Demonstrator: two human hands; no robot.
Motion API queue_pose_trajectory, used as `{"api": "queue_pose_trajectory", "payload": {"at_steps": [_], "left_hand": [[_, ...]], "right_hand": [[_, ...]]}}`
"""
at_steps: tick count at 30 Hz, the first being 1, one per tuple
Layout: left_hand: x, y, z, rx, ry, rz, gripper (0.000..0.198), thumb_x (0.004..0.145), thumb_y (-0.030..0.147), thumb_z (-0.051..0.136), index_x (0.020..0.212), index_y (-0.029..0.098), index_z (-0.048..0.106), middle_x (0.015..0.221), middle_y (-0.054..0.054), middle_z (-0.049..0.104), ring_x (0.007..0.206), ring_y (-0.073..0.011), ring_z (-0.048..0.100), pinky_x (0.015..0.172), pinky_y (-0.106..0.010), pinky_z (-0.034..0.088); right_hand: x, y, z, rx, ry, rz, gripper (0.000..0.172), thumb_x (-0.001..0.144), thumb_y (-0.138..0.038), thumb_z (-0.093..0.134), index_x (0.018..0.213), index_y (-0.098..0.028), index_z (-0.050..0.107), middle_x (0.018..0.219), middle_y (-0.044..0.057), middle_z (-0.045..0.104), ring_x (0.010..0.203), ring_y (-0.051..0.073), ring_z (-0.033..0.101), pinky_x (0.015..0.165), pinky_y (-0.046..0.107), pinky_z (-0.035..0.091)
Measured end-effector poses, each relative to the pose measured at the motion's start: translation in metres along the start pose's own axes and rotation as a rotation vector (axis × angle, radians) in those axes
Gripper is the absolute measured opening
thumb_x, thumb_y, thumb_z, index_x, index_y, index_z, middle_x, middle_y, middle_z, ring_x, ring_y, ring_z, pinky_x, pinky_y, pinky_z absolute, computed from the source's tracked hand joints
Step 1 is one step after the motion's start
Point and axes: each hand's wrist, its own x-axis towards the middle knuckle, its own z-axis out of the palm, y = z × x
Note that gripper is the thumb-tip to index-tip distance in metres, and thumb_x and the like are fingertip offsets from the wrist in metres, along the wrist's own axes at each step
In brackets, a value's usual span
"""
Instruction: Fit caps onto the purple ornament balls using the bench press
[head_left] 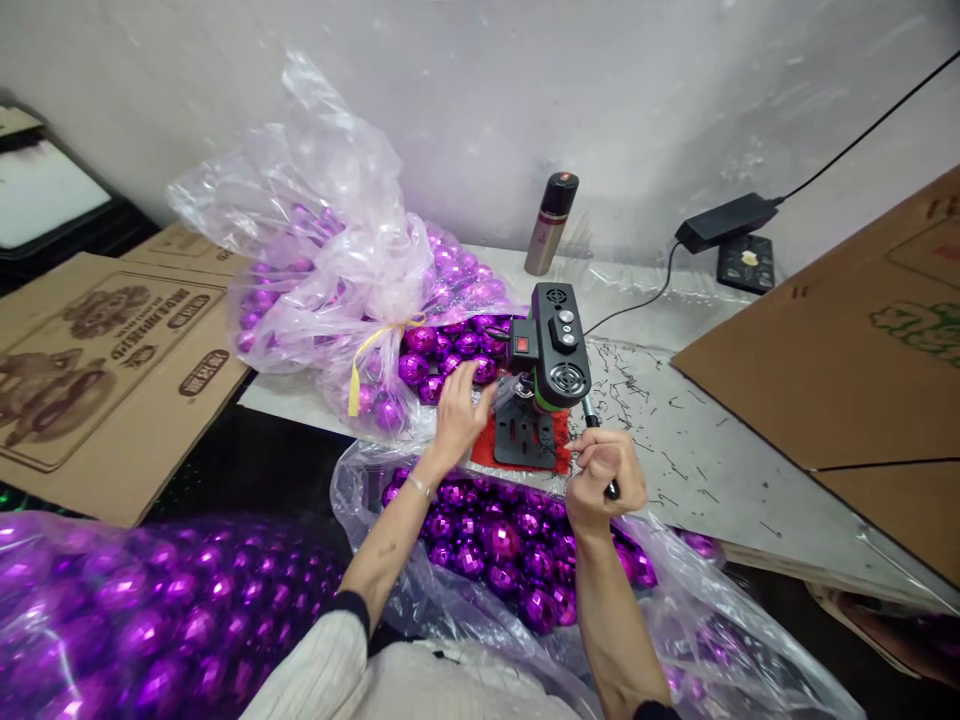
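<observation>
A small black press-like machine (559, 350) with round vents, a red switch and a side lever stands on the table. My right hand (606, 475) is wrapped round the black grip of its lever (592, 410). To the left of the machine's head, my left hand (459, 410) hovers with fingers bent and thumb apart, beside loose shiny purple balls (431, 388). A blurred pale streak lies between its thumb and the machine. Under the head, a slotted black base plate (523, 435) rests on a red cloth (486, 445). Below my arms, an open clear bag (352, 480) holds many purple faceted balls (501, 540).
Behind stands a tied plastic bag (337, 240) of purple balls; another full bag (150, 610) is at lower left. Cardboard boxes (97, 350) flank both sides. A spray can (551, 225) and a power adapter (726, 222) with cable stand at the back. Dark bits litter the table (675, 400).
</observation>
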Motion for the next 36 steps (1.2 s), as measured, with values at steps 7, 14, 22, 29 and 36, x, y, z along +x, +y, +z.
{"api": "queue_pose_trajectory", "payload": {"at_steps": [7, 14, 22, 29, 36], "left_hand": [[0.094, 0.018, 0.007, 0.449, -0.449, -0.275, 0.036, 0.097, 0.034, 0.079, 0.121, 0.008, 0.072, 0.118, -0.027, 0.078, 0.122, -0.0422, 0.074, 0.106, -0.050, 0.057], [0.052, 0.000, -0.022, -0.352, -0.316, -0.468, 0.049, 0.089, 0.043, 0.084, 0.129, 0.018, 0.072, 0.128, -0.014, 0.078, 0.123, -0.0337, 0.073, 0.112, -0.049, 0.057], [-0.033, 0.008, -0.009, -1.114, -0.169, -0.699, 0.069, 0.081, 0.052, 0.091, 0.139, 0.026, 0.065, 0.132, -0.008, 0.078, 0.120, -0.0266, 0.077, 0.113, -0.047, 0.059], [-0.047, 0.006, 0.034, -0.724, -0.116, -0.379, 0.068, 0.087, 0.063, 0.084, 0.136, 0.020, 0.065, 0.135, -0.015, 0.076, 0.126, -0.0298, 0.075, 0.114, -0.047, 0.057], [-0.038, 0.003, 0.048, -0.555, -0.093, -0.210, 0.058, 0.092, 0.057, 0.082, 0.133, 0.019, 0.067, 0.128, -0.014, 0.078, 0.121, -0.0295, 0.075, 0.111, -0.048, 0.059]], "right_hand": [[0.005, -0.003, -0.002, 0.002, -0.050, -0.022, 0.037, 0.106, -0.020, 0.054, 0.069, -0.023, 0.054, 0.064, -0.002, 0.062, 0.060, 0.015, 0.063, 0.059, 0.032, 0.044], [0.008, -0.004, -0.002, 0.022, -0.062, -0.033, 0.036, 0.106, -0.019, 0.054, 0.070, -0.023, 0.052, 0.065, -0.003, 0.061, 0.062, 0.014, 0.062, 0.060, 0.031, 0.044], [0.008, -0.004, -0.002, -0.011, -0.074, -0.053, 0.035, 0.108, -0.021, 0.051, 0.073, -0.024, 0.053, 0.067, -0.001, 0.062, 0.063, 0.014, 0.062, 0.060, 0.032, 0.044], [0.009, -0.004, -0.004, -0.027, -0.095, -0.090, 0.032, 0.106, -0.019, 0.052, 0.075, -0.024, 0.055, 0.068, -0.002, 0.064, 0.062, 0.014, 0.063, 0.057, 0.030, 0.046], [0.007, -0.003, -0.006, -0.017, -0.107, -0.079, 0.031, 0.106, -0.016, 0.052, 0.075, -0.024, 0.056, 0.070, -0.001, 0.065, 0.063, 0.013, 0.063, 0.059, 0.029, 0.047]]}}
